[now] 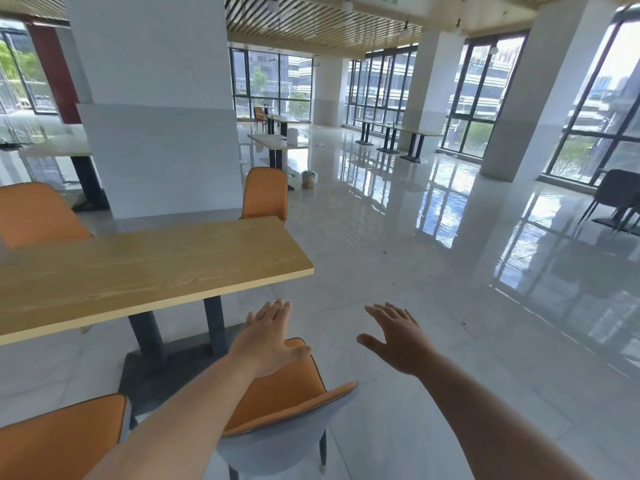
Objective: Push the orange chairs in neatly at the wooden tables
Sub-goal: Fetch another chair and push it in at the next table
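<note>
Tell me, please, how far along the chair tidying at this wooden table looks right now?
Seemingly done: the far orange chair sits close against the wooden table. In hand: the near orange chair stands off the table's corner, angled; the left hand hovers open over its backrest, and the right hand is open in the air beside it. Left: pushing that chair in. Two more orange chairs are cut off at the frame's left edge.

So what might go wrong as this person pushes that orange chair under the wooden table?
The nearest orange padded chair with the grey shell stands out past the light wooden table's end and looks angled, so it may go in crooked. It could also knock the table's dark metal legs. The left hand and right hand are open, gripping nothing, so a push might slip.
</note>
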